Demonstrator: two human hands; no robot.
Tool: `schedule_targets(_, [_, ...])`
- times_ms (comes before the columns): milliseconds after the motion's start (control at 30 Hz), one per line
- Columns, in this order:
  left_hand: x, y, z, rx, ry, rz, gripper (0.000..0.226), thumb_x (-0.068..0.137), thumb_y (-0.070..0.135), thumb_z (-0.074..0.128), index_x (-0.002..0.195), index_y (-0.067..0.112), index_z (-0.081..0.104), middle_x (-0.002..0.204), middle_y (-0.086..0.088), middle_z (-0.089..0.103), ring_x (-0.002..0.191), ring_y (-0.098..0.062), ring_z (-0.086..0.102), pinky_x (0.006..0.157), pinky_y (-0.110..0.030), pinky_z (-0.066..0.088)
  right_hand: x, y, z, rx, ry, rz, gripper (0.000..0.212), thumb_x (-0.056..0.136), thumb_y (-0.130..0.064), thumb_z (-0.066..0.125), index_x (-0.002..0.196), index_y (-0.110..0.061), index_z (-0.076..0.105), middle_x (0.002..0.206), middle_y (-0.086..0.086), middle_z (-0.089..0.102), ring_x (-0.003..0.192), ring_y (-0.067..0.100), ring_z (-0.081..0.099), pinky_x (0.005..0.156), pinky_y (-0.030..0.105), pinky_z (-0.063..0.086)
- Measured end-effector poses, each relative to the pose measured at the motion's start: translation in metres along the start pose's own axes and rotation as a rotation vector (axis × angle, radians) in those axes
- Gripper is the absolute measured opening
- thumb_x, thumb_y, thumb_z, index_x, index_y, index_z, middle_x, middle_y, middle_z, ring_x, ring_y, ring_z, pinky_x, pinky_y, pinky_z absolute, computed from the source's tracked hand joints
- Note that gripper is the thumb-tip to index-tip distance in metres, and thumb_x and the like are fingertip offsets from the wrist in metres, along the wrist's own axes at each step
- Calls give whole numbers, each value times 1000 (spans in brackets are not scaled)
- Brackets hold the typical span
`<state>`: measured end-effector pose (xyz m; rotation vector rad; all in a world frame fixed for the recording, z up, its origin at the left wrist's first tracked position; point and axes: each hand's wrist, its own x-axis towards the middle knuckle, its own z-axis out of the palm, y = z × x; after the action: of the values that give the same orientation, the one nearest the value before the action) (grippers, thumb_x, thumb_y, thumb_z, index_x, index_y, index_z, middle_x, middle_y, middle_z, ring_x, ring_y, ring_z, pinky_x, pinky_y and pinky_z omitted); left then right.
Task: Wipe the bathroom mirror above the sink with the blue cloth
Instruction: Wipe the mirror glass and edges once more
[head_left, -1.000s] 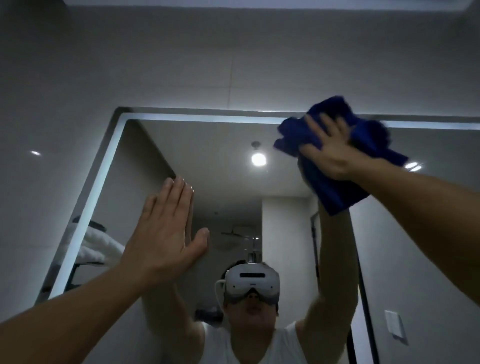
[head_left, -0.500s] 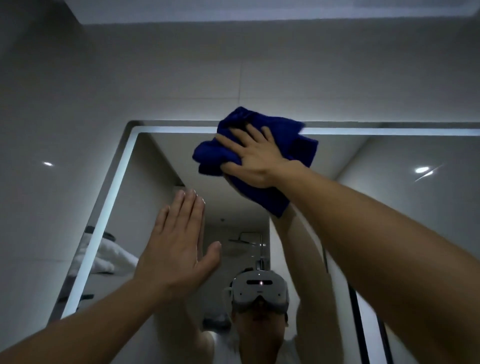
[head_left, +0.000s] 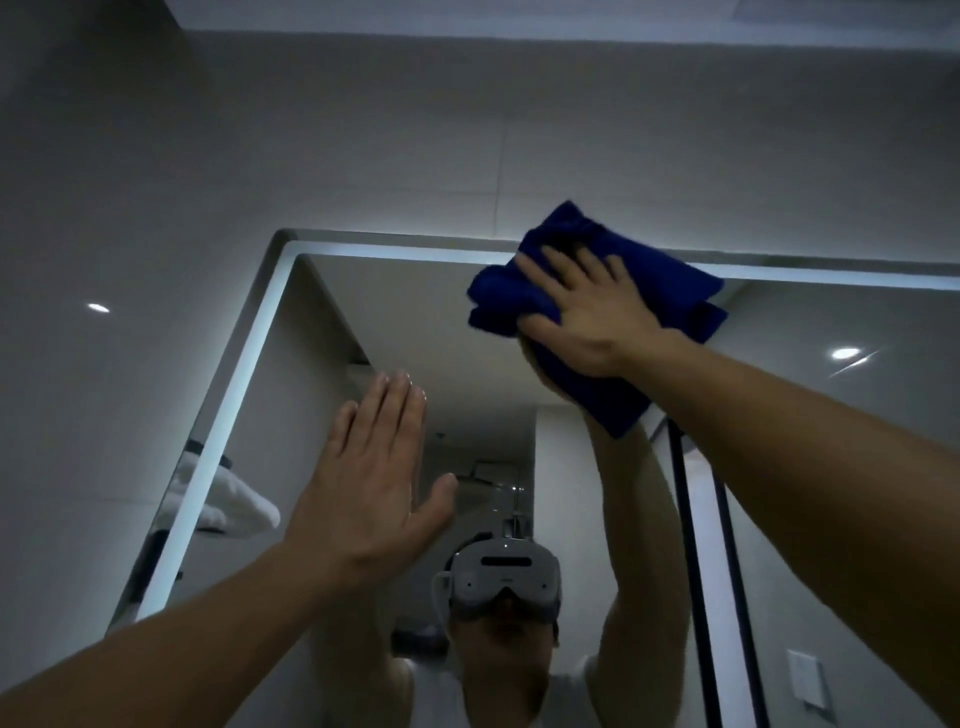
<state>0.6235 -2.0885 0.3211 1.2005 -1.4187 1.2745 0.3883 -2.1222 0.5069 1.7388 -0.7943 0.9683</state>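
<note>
Head view: the right hand (head_left: 587, 317) lies flat on the blue cloth (head_left: 680, 301), fingers straight and spread, not curled round it. The palm pins the bunched fabric against the mirror (head_left: 395, 332). A spread hand puts pressure over a wide patch of cloth, which suits wiping better than a pinch would. The cloth sits at the very top of the glass, overlapping the lit edge strip (head_left: 234, 395) where it runs along the upper border and poking a little onto the tiled wall (head_left: 363, 156) above. A loose corner hangs below the wrist. So the work in hand looks like the upper margin of the mirror, right of centre.

The left hand (head_left: 371, 488) is lower and to the left, released, fingers straight and held together, thumb out, holding nothing. It appears to rest flat on the glass, most likely as a brace while the person reaches high, though contact cannot be told for sure.

The mirror reflects both raised arms, a white headset (head_left: 504, 577), rolled white towels (head_left: 228, 504) near the left edge and a ceiling lamp (head_left: 845, 354) at the right. The sink is out of view
</note>
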Motion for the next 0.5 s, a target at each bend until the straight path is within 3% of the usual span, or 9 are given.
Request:
schedule_targets(167, [2, 1, 2, -5, 16, 6, 83, 93, 66, 11, 157, 15, -3, 164, -5, -15, 149, -9, -24, 119, -27, -15, -101, -18, 14, -10, -149, -371, 67, 89, -71, 11, 145, -53, -22, 162, -14, -18, 148, 14, -24, 118, 44, -19])
schedule_targets(233, [1, -1, 3, 1, 12, 7, 84, 94, 65, 14, 157, 14, -1, 165, -6, -11, 150, -11, -20, 119, -28, -13, -105, -2, 9, 32, -241, -395, 64, 90, -71, 16, 141, -59, -22, 157, -22, -24, 144, 7, -28, 115, 37, -23])
schedule_targets(300, [1, 0, 2, 17, 8, 8, 84, 94, 66, 16, 158, 13, 0, 166, -7, -9, 151, -13, -18, 120, -28, -11, -71, 18, -2, 113, -211, -169, 65, 98, -63, 30, 147, -54, -11, 160, -18, -18, 147, 11, -22, 114, 35, -21])
schedule_targets(367, [1, 1, 1, 14, 2, 6, 84, 94, 65, 17, 158, 13, 0, 166, -6, -10, 151, -12, -19, 120, -29, -12, -27, 33, -10, 166, -133, 91, 67, 100, -59, 31, 153, -45, -8, 164, -9, -17, 150, 20, -19, 117, 43, -17])
schedule_targets(500, [1, 2, 0, 1, 15, 5, 84, 92, 63, 18, 157, 14, -2, 165, -4, -12, 150, -11, -21, 120, -30, -13, 0, 25, 0, 62, -87, 214, 68, 99, -64, 19, 154, -39, -13, 165, -3, -15, 151, 28, -14, 120, 52, -10])
